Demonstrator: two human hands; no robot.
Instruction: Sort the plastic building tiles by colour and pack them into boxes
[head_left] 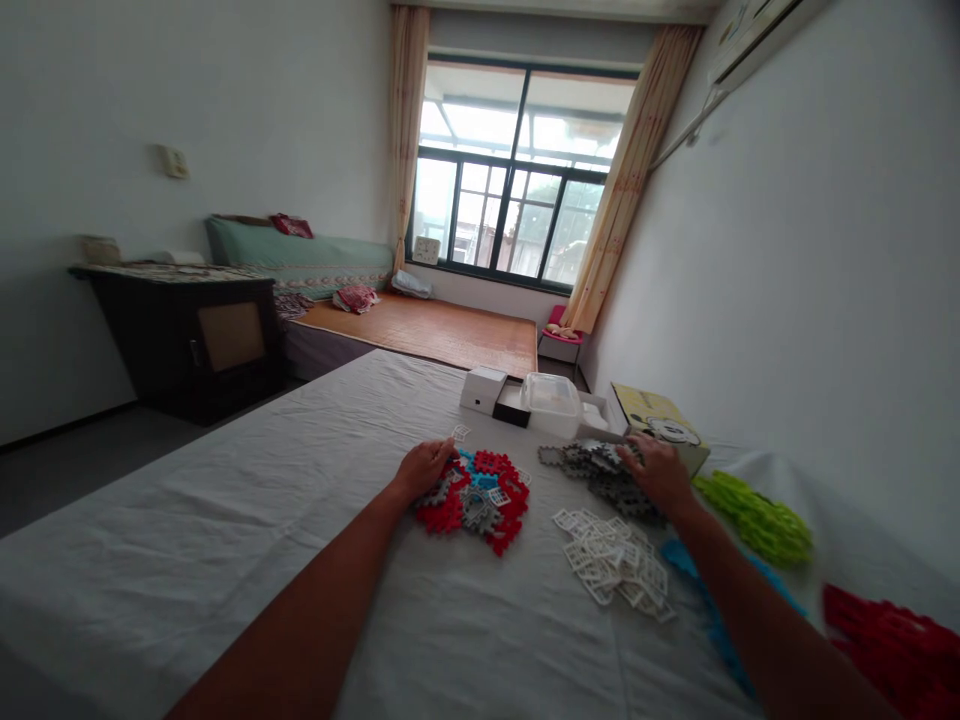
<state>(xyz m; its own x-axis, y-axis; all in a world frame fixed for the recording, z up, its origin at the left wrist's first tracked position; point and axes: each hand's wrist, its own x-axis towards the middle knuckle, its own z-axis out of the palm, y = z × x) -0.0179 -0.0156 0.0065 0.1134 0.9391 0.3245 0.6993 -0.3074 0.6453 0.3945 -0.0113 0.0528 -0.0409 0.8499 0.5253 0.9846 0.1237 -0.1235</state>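
Observation:
My left hand (424, 467) rests on the left edge of a flat cluster of interlocked red, grey, blue and white plastic pieces (480, 500), fingers curled over a piece at its rim. My right hand (660, 470) lies on a heap of grey pieces (600, 470), fingers bent down into them. What either hand grips is hidden under the fingers. A pile of white pieces (613, 560) lies between my forearms on the white cloth (300, 520).
Green pieces (754, 515), blue pieces (686, 560) and red pieces (892, 640) lie at the right. A white box (482, 388), a clear plastic tub (553, 400) and a yellow carton (660, 415) stand at the far edge. Beyond are a dark cabinet (195, 335) and a bed.

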